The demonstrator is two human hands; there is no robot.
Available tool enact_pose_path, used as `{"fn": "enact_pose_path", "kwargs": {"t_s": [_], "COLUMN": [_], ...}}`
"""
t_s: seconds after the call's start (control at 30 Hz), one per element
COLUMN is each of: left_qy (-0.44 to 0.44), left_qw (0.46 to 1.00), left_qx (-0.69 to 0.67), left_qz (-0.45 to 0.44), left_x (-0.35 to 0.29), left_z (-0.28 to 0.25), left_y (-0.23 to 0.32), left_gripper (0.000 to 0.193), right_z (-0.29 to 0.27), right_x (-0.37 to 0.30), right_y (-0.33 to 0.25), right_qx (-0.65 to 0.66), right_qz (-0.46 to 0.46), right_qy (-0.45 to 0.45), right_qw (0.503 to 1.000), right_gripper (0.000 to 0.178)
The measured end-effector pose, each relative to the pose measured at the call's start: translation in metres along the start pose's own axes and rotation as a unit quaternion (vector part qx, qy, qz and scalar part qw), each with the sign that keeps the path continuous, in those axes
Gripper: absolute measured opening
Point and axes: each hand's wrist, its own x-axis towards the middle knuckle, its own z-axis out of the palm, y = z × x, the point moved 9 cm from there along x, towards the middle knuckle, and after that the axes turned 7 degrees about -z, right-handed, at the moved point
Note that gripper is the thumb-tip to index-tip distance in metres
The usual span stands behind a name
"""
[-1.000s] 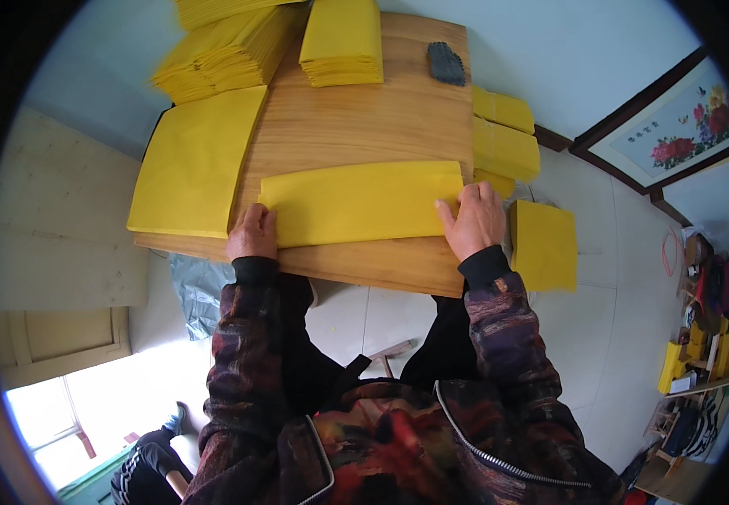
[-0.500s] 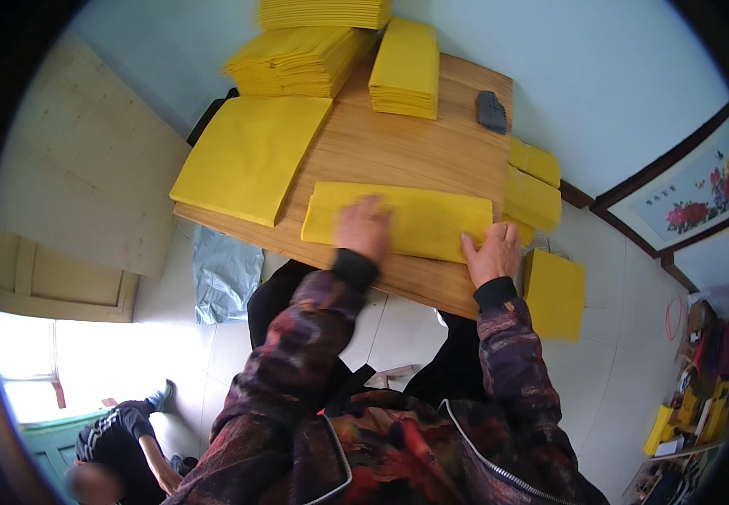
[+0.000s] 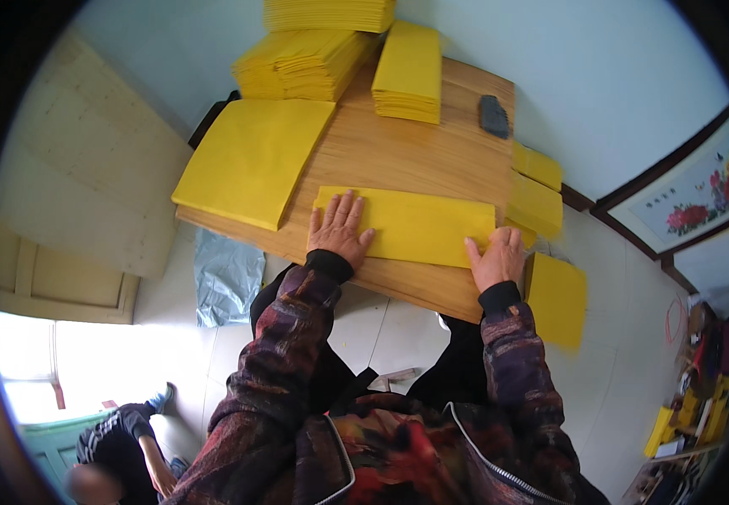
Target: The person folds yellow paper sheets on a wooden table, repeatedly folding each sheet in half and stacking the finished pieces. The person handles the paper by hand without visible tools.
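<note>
A folded yellow sheet (image 3: 427, 220), long and flat and like felt or thick paper, lies along the near edge of the wooden table (image 3: 415, 156). My left hand (image 3: 341, 231) rests palm down on its left end, fingers spread. At the right end, my right hand (image 3: 497, 257) grips the corner, its thumb on top and its fingers curled round the short edge. What its fingertips touch is partly hidden. To the left lies a flat stack of wide, unfolded yellow sheets (image 3: 251, 160).
At the back stand a narrow stack of folded yellow pieces (image 3: 408, 74) and taller yellow piles (image 3: 305, 66). A dark grey object (image 3: 493, 116) lies near the right edge. More yellow bundles (image 3: 536, 202) are beside the table. A person (image 3: 124, 446) sits at lower left.
My left hand has slid left along the folded sheet to its left end and now lies flat. My right hand stays at the right end.
</note>
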Motion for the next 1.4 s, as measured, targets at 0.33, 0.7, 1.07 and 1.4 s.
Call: {"fn": "enact_pose_path", "kwargs": {"t_s": [0.33, 0.7, 1.07, 1.4], "left_qy": [-0.076, -0.024, -0.070, -0.030], "left_qw": [0.991, 0.999, 0.994, 0.998], "left_qx": [0.110, 0.047, 0.030, -0.022], "left_qz": [-0.003, -0.002, -0.080, 0.053], "left_x": [0.007, 0.003, 0.013, 0.012], "left_z": [0.028, 0.010, -0.002, 0.023], "left_y": [-0.014, -0.003, 0.010, 0.083], "left_gripper": [0.067, 0.064, 0.058, 0.062], "right_z": [0.051, 0.067, 0.056, 0.056], "right_x": [0.001, 0.015, 0.013, 0.014], "right_y": [-0.210, -0.085, -0.029, -0.029], "right_qx": [0.196, 0.050, -0.008, -0.036], "right_qz": [-0.232, -0.088, -0.053, -0.066], "right_qy": [-0.015, -0.125, -0.132, -0.134], "right_qw": [0.953, 0.987, 0.990, 0.988], "right_gripper": [0.046, 0.081, 0.080, 0.079]}}
